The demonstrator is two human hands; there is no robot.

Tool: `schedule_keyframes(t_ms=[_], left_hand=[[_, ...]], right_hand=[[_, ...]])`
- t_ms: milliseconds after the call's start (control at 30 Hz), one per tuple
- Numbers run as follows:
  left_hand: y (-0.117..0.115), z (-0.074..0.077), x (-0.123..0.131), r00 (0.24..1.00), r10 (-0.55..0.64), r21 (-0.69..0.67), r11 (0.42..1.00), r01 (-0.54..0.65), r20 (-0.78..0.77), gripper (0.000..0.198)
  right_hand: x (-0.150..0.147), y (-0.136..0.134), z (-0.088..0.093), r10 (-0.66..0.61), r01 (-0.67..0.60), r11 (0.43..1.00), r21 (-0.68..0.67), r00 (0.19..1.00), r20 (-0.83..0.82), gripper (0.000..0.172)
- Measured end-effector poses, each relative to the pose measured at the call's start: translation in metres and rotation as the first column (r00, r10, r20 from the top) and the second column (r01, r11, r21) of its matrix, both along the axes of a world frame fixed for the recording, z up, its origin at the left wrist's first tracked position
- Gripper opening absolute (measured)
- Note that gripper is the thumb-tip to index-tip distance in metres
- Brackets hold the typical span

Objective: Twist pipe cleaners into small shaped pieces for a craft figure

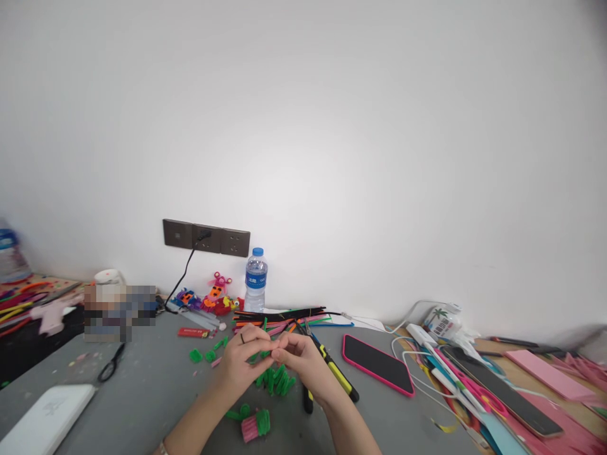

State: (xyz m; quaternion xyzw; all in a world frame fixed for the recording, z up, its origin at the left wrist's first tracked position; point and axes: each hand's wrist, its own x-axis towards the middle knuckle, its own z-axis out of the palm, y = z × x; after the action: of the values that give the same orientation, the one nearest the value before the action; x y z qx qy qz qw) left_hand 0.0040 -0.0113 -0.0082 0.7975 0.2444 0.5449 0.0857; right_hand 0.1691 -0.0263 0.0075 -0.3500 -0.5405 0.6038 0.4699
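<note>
— What are the hands doing?
— The left hand (244, 361) and right hand (304, 361) both pinch a green pipe cleaner (265, 354) at their fingertips, just above the grey table (156, 385)
— And around them?
— Green coiled pieces (278, 382) lie right beneath, a yellow-and-black handled tool (334, 370) under the right hand, a pink-cased phone (378, 364) further right

No legible text, water bottle (256, 281) label too blurred, carton (442, 322) print too small
</note>
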Motion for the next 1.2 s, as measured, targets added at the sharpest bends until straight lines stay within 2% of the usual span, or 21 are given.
schedule_keyframes(t_ms=[433, 800, 1000, 1200], left_hand=[[-0.0010, 0.0036, 0.0004, 1.000, -0.009, 0.052, 0.999, 0.009, 0.004, 0.012], [-0.0021, 0.0045, 0.0013, 1.000, 0.005, 0.041, 0.999, -0.004, -0.025, 0.010], [-0.0049, 0.0060, -0.0017, 0.991, 0.078, -0.003, 0.997, -0.079, -0.106, 0.009], [-0.0030, 0.0022, -0.0032, 0.989, 0.129, -0.022, 0.991, -0.130, -0.070, 0.012]], right_hand=[[0.0005, 0.0015, -0.0011, 0.004, -0.004, 1.000, 0.011, 1.000, -0.010, 0.029], [0.0007, 0.0025, -0.0011, 0.006, -0.006, 1.000, 0.000, 1.000, -0.030, 0.028], [0.0029, 0.0049, -0.0055, -0.001, 0.000, 1.000, 0.025, 1.000, 0.027, 0.022], [0.0082, 0.0046, 0.0004, 0.039, -0.040, 0.999, 0.033, 0.999, 0.023, 0.029]])
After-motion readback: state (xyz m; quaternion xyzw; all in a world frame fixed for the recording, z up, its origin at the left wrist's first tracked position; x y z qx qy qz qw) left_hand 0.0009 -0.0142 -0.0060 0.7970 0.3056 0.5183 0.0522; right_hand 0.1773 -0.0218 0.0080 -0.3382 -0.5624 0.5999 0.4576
